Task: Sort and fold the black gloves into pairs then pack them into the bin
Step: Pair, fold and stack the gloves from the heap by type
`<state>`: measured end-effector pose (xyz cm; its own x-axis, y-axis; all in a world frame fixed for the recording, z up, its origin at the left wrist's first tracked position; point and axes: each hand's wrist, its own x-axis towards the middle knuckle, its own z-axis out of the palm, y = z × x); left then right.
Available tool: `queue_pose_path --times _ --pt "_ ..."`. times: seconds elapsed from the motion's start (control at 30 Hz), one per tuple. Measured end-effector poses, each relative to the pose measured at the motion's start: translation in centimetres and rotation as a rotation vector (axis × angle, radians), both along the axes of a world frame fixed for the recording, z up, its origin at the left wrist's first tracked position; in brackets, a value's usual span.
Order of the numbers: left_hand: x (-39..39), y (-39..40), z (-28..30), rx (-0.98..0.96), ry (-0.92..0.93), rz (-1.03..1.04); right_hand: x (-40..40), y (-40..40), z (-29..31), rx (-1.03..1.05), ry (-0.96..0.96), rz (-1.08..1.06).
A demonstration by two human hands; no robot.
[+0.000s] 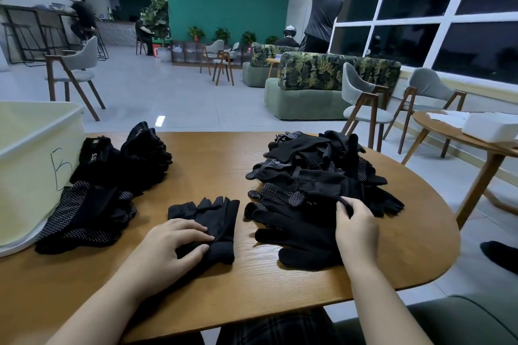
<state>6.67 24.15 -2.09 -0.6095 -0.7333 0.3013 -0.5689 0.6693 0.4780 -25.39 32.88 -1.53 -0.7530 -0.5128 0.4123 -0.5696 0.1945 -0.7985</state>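
Observation:
A plain black glove (pixel 217 218) lies flat in the middle of the wooden table (pixel 224 165), fingers pointing away. My left hand (pixel 171 246) rests on its cuff, fingers pressing the fabric down. To the right sits a loose heap of black gloves (pixel 316 176), some with white grip dots. My right hand (pixel 354 223) pinches a fold of one glove at the heap's near edge. Stacks of sorted gloves (pixel 92 213) lie at the left, beside the pale yellow bin (pixel 25 154).
The bin stands at the table's left edge with a handwritten mark on its side. A round side table (pixel 454 131) with white boxes stands to the right. Chairs (pixel 364 103), sofas and other people fill the room beyond. A green seat is below right.

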Motion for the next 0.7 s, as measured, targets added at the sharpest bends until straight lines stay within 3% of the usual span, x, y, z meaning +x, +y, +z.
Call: queue_pose_path --times 0.37,0.5,0.7 --pt "0.0 0.4 0.7 0.002 0.007 0.023 2.1 0.8 3.9 -0.454 0.218 0.111" --pt "-1.8 1.0 2.0 0.004 0.088 0.046 3.2 -0.1 5.4 -0.468 0.334 0.182" --pt "-8.0 3.1 5.8 -0.005 0.101 -0.087 4.0 -1.0 4.4 -0.406 0.304 0.254"
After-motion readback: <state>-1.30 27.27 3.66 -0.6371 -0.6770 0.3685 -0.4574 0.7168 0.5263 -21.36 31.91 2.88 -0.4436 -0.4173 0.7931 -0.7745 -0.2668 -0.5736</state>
